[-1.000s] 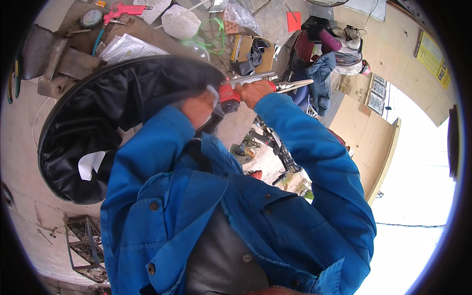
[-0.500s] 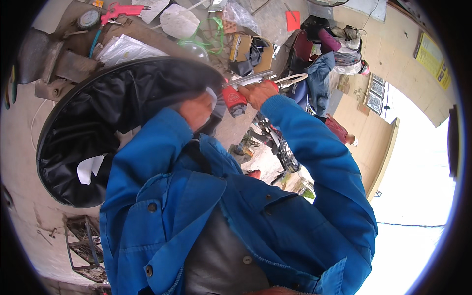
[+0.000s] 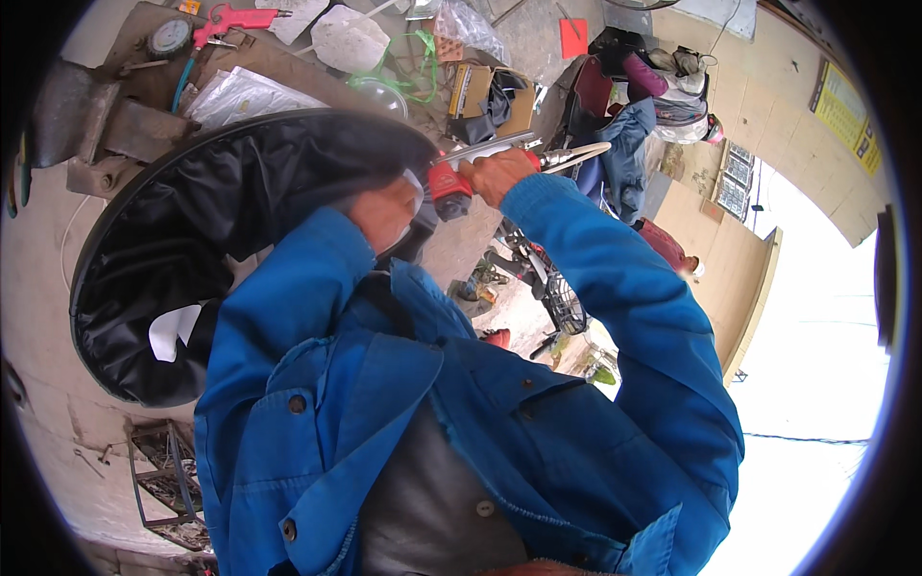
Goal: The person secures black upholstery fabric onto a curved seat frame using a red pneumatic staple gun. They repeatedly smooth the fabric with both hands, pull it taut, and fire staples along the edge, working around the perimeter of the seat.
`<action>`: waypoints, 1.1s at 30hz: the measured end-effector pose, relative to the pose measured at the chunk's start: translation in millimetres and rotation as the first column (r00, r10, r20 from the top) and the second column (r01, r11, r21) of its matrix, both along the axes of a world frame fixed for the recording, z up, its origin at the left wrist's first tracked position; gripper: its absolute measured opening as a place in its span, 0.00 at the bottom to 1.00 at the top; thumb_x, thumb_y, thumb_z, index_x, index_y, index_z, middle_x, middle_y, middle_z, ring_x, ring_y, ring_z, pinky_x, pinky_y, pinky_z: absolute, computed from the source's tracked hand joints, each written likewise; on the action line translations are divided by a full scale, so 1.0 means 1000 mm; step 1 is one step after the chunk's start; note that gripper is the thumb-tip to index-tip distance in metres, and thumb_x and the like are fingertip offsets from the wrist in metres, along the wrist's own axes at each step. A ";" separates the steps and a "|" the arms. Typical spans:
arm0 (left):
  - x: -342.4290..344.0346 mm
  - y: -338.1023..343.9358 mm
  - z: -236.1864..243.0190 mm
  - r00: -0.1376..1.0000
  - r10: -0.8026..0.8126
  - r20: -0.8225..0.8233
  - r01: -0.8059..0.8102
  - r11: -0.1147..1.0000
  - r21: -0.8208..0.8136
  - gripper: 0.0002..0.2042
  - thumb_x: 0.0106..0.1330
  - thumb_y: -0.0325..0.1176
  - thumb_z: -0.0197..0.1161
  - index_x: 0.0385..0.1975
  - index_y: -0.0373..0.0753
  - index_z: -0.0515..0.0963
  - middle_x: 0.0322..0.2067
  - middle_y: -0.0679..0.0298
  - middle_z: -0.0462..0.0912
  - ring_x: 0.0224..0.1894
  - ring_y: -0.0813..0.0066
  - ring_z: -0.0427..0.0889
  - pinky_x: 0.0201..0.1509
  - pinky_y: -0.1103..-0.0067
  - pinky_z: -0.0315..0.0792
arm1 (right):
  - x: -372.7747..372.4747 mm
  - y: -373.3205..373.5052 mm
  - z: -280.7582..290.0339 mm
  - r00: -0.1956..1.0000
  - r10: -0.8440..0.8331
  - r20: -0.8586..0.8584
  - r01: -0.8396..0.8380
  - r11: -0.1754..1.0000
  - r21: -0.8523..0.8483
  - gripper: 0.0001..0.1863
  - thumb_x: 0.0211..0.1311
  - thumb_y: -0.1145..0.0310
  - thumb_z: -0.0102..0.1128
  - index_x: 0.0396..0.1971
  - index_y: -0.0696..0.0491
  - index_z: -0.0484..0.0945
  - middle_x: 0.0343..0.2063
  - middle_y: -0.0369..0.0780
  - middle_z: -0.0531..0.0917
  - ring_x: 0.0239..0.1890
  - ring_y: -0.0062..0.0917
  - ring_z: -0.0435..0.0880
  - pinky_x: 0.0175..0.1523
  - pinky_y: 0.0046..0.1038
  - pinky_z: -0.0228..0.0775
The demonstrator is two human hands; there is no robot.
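Note:
A large, curved black vinyl cover (image 3: 134,259), wrinkled and dark-rimmed, spans the left side. My left hand (image 3: 386,213) is closed on its right-hand part, slightly blurred, with a white piece (image 3: 415,192) by the fingers. In my right hand (image 3: 501,176) is a red air staple gun (image 3: 448,184) with a long metal magazine and a pale hose (image 3: 586,152). The gun's front is right beside the cover's right end; whether it touches cannot be made out. Another white patch (image 3: 175,331) shows on the cover's lower left.
Beyond the cover lie a pink air blow gun (image 3: 235,19) with a gauge (image 3: 170,38), a plastic-wrapped packet (image 3: 245,96), green strapping (image 3: 423,72) and a cardboard box (image 3: 471,91). A metal vise-like block (image 3: 77,110) stands far left. A bicycle (image 3: 562,302) and a person (image 3: 667,245) are to the right.
My right hand and the staple gun have shifted slightly left and down, and the gun has tilted. My left hand stays nearly in place on the cover.

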State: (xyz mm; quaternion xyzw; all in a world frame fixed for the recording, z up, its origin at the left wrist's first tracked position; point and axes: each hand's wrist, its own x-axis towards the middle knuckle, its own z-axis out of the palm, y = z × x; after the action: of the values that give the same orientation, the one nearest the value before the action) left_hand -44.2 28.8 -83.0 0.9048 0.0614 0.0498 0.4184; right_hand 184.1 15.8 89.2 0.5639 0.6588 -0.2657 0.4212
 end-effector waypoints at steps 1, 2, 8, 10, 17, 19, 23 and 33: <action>0.000 0.000 -0.001 1.000 0.006 0.009 -0.006 1.000 0.000 0.18 0.68 0.31 0.58 0.54 0.33 0.84 0.61 0.60 0.80 0.70 0.64 0.74 0.64 0.73 0.80 | -0.002 0.001 -0.001 1.000 0.007 -0.007 -0.007 1.000 0.015 0.11 0.69 0.68 0.55 0.45 0.46 0.84 0.37 0.43 0.91 0.41 0.43 0.92 0.47 0.47 0.83; -0.001 -0.001 -0.001 1.000 0.012 0.019 -0.012 1.000 -0.001 0.18 0.68 0.31 0.58 0.54 0.33 0.84 0.61 0.60 0.80 0.70 0.64 0.74 0.64 0.73 0.80 | -0.005 0.003 -0.001 1.000 -0.013 0.022 0.013 1.000 -0.023 0.11 0.69 0.68 0.55 0.45 0.46 0.85 0.37 0.44 0.91 0.41 0.43 0.92 0.47 0.46 0.83; -0.002 0.000 -0.001 0.998 0.056 0.026 -0.055 0.997 -0.058 0.17 0.70 0.31 0.57 0.54 0.33 0.83 0.62 0.60 0.79 0.69 0.63 0.75 0.64 0.72 0.80 | -0.021 0.028 0.007 0.995 -0.092 0.024 0.093 0.993 -0.071 0.11 0.70 0.66 0.55 0.44 0.48 0.87 0.39 0.45 0.91 0.46 0.43 0.92 0.50 0.45 0.83; -0.002 -0.001 -0.002 0.998 0.063 0.029 -0.061 0.996 -0.071 0.16 0.71 0.31 0.56 0.54 0.32 0.83 0.61 0.60 0.80 0.68 0.64 0.76 0.63 0.72 0.80 | -0.022 0.029 0.005 0.996 -0.080 0.027 0.082 0.993 -0.085 0.11 0.70 0.66 0.55 0.44 0.48 0.87 0.40 0.45 0.91 0.47 0.43 0.91 0.51 0.45 0.83; -0.004 0.006 0.000 0.998 0.061 0.002 -0.061 0.996 -0.058 0.14 0.70 0.31 0.57 0.51 0.33 0.83 0.57 0.62 0.81 0.64 0.64 0.79 0.59 0.70 0.82 | -0.017 0.014 -0.011 0.997 -0.072 -0.024 0.072 0.997 0.009 0.09 0.65 0.70 0.57 0.42 0.53 0.82 0.31 0.50 0.90 0.38 0.47 0.91 0.44 0.48 0.80; -0.006 0.010 0.007 0.999 0.041 -0.005 -0.041 0.997 -0.072 0.14 0.69 0.31 0.58 0.49 0.33 0.83 0.56 0.62 0.81 0.63 0.64 0.79 0.58 0.69 0.83 | -0.018 0.017 -0.005 0.994 -0.110 -0.022 0.110 0.994 -0.009 0.09 0.66 0.70 0.57 0.43 0.54 0.81 0.33 0.49 0.90 0.39 0.47 0.91 0.45 0.48 0.80; -0.007 0.011 0.008 0.993 0.079 0.093 -0.075 0.996 -0.040 0.13 0.67 0.30 0.61 0.50 0.35 0.81 0.53 0.61 0.81 0.60 0.63 0.80 0.56 0.67 0.82 | 0.000 -0.066 0.020 0.938 -0.324 -0.124 0.345 0.909 0.232 0.24 0.66 0.70 0.60 0.63 0.48 0.76 0.45 0.48 0.89 0.47 0.48 0.89 0.54 0.48 0.78; -0.014 0.033 0.063 0.998 0.022 -0.058 -0.011 0.985 0.171 0.26 0.61 0.32 0.70 0.59 0.28 0.76 0.66 0.58 0.69 0.67 0.57 0.74 0.62 0.64 0.78 | -0.057 -0.304 -0.117 0.556 -0.809 -0.192 0.708 0.340 0.619 0.49 0.56 0.81 0.65 0.79 0.55 0.56 0.56 0.47 0.79 0.59 0.44 0.78 0.65 0.43 0.69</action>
State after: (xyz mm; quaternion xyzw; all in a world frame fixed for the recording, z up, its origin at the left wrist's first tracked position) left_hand -58.4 61.8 -20.0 0.9379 0.0769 0.0312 0.3369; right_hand 127.1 -288.4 -28.0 0.9279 0.3326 -0.1485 0.0790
